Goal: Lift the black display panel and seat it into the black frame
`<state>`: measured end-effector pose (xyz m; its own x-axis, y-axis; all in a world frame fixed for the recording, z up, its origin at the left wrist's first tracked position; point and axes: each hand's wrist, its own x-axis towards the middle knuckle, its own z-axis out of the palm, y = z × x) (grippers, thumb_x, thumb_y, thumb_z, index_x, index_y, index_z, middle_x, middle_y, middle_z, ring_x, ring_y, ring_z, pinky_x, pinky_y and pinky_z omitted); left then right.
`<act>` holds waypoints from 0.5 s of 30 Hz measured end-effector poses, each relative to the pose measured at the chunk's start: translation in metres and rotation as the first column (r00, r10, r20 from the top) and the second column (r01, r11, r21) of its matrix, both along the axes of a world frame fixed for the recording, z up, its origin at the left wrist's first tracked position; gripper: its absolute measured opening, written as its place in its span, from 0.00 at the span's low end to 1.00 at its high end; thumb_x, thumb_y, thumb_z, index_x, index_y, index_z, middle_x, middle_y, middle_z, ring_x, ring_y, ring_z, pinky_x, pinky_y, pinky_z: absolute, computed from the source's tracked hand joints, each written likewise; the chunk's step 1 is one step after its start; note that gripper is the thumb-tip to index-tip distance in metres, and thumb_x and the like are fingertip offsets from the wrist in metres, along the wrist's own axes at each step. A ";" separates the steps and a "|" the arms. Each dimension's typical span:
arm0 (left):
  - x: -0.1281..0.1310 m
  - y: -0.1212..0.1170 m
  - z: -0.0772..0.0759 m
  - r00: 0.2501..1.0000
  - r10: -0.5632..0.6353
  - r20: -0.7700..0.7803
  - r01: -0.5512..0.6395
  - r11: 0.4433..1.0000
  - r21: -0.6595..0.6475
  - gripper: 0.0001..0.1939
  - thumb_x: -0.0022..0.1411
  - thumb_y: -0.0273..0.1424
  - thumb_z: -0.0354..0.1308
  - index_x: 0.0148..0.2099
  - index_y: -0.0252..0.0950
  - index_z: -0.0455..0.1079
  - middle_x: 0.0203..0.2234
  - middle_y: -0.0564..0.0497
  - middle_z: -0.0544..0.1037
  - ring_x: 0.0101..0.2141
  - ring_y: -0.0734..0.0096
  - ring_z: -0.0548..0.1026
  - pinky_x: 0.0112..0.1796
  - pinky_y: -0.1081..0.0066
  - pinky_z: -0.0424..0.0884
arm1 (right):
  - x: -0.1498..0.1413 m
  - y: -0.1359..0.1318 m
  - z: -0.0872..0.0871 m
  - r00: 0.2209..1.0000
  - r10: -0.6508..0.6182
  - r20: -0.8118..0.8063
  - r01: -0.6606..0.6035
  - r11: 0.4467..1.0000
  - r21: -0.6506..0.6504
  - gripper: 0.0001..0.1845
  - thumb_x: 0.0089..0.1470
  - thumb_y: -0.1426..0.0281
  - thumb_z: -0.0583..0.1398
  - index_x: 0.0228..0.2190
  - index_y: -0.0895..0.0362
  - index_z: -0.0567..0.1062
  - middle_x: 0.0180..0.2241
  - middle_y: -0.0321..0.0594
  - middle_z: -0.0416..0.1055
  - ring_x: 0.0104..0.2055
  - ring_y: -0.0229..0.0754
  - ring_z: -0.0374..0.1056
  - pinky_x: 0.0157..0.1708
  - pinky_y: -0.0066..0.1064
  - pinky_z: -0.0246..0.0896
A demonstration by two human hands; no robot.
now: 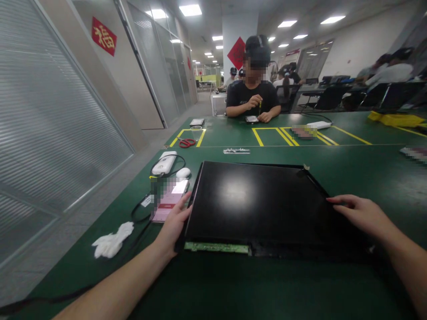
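A black LCD screen panel (pixel 267 209) lies in front of me, its glossy face up and reflecting a ceiling light. Along its near edge runs a thin green circuit board (pixel 216 248). My left hand (pixel 173 224) grips the panel's left side, with the thumb on the edge and the other fingers hidden behind it. At the right edge, my right hand (pixel 360 211) pinches the frame between thumb and fingers. A dark frame edge shows past the panel's far and right sides, with a small pale tab (pixel 306 167) at the far right corner.
Left of the panel on the green table (pixel 126 278) are a phone (pixel 171 200), a white power bank (pixel 165 163), black cables, a white mouse-like object (pixel 183 173) and crumpled white tissue (pixel 113 241). Red-handled scissors (pixel 187 142) lie farther off. Opposite, a person (pixel 253 95) works with a screwdriver.
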<state>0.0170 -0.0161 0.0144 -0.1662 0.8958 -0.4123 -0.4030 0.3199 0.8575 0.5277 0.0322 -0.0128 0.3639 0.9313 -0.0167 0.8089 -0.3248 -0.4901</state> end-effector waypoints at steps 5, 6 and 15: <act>-0.001 0.001 0.011 0.993 -0.056 -0.108 0.063 0.997 0.055 0.44 0.50 0.31 0.74 0.67 0.41 0.63 0.41 0.46 0.84 0.32 0.60 0.83 0.29 0.70 0.77 | -0.006 0.000 0.007 1.000 -0.023 0.010 0.023 0.999 -0.028 0.20 0.42 0.60 0.60 0.36 0.52 0.84 0.28 0.40 0.79 0.30 0.47 0.73 0.33 0.38 0.65; -0.001 0.002 0.011 0.989 -0.074 -0.130 0.084 0.994 0.072 0.40 0.49 0.33 0.74 0.64 0.39 0.67 0.40 0.46 0.84 0.34 0.59 0.83 0.30 0.71 0.77 | -0.007 0.000 0.007 1.000 -0.021 0.007 0.021 0.999 -0.030 0.20 0.42 0.60 0.60 0.36 0.52 0.84 0.28 0.40 0.79 0.30 0.47 0.73 0.33 0.38 0.64; 0.003 -0.001 0.012 0.974 -0.182 -0.133 0.206 0.958 0.198 0.24 0.47 0.32 0.69 0.49 0.36 0.80 0.40 0.49 0.85 0.44 0.53 0.81 0.39 0.68 0.78 | -0.013 -0.002 0.011 0.999 -0.039 -0.019 0.038 0.998 -0.048 0.19 0.47 0.64 0.59 0.39 0.55 0.84 0.31 0.41 0.79 0.32 0.44 0.73 0.35 0.35 0.63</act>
